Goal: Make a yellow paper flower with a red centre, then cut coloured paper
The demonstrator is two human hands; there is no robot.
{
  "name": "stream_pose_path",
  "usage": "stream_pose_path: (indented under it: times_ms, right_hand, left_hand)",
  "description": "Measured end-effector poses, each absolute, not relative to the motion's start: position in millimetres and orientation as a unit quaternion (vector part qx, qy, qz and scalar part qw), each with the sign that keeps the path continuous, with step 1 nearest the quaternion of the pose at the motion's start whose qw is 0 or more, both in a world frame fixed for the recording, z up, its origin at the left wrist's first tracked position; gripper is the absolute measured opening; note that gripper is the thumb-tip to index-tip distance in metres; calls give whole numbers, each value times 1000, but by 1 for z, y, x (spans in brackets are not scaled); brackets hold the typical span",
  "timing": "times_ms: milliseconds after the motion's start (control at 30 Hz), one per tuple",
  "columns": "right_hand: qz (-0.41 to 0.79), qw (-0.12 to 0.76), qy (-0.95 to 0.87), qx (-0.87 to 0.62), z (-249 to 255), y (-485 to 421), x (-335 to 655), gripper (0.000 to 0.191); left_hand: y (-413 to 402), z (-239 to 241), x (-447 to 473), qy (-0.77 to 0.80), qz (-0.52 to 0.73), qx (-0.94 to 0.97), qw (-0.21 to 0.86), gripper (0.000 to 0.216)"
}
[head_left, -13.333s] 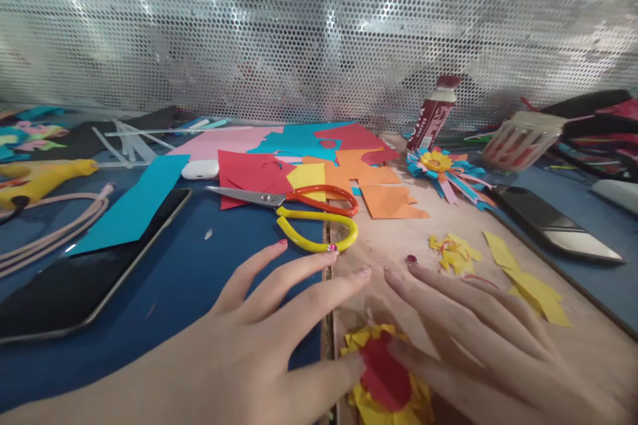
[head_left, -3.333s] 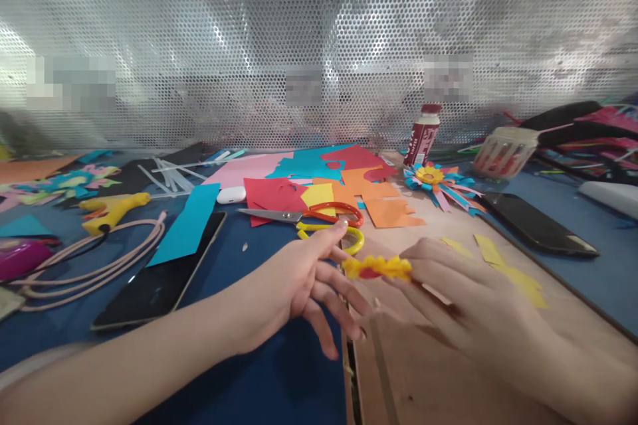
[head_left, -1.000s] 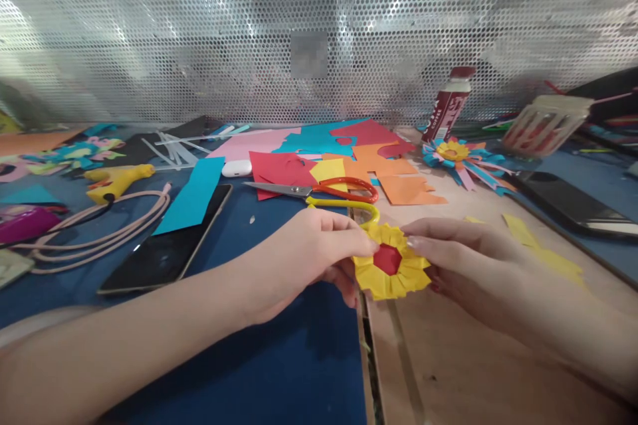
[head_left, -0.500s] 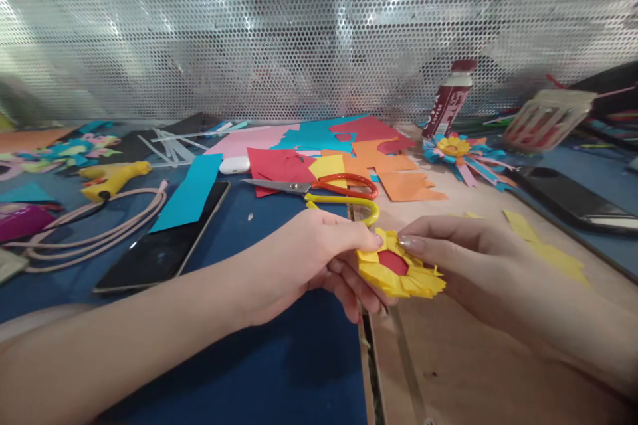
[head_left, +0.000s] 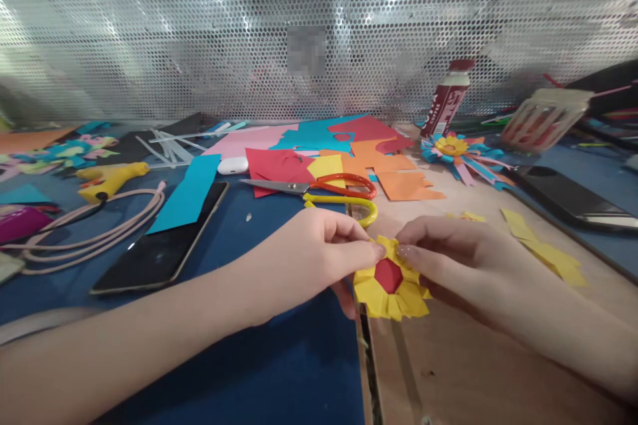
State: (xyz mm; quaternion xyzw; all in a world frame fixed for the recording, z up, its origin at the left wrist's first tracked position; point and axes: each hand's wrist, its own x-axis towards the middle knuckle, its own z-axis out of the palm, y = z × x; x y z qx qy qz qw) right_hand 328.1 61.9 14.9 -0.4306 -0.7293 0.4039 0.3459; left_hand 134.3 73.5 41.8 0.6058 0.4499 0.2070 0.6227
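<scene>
We pinch a small folded paper flower with yellow petals and a red centre [head_left: 389, 279] between both hands. The left hand [head_left: 309, 255] has its thumb and forefinger pressed together on the upper left rim. The right hand [head_left: 458, 259] has its fingertips closed on the upper right rim, with its other fingers curled behind the petals. The flower hangs just below the two grips, and its flat face is tilted up toward us. It is held clear of the surface, over the seam where the dark blue mat [head_left: 279, 358] meets the pale wooden board [head_left: 473, 358]. The two sets of fingertips nearly touch at the top edge, so neither hand is nearer than the other and the lower petals are free. Just beyond the left knuckles lie scissors with orange and yellow handles [head_left: 329, 192], blades pointing left. Behind them are loose sheets of orange paper [head_left: 406, 184]. Yellow paper offcuts [head_left: 543, 254] lie on the board to the right of the right hand. A dark flat phone [head_left: 159, 249] lies well to the left, and a perforated metal screen [head_left: 199, 26] stands along the back.
</scene>
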Motion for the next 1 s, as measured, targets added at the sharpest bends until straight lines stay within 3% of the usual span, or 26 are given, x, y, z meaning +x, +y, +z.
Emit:
stream_pose_path:
  times_ms: [567,1000]
  right_hand:
    - [328,360,-746,-454,15,56,325,17]
    - [246,400,-764,-442,16,57,321,9]
  left_hand:
    - [69,43,134,452,219,720,479,18]
    - [68,44,138,414,264,743,456,15]
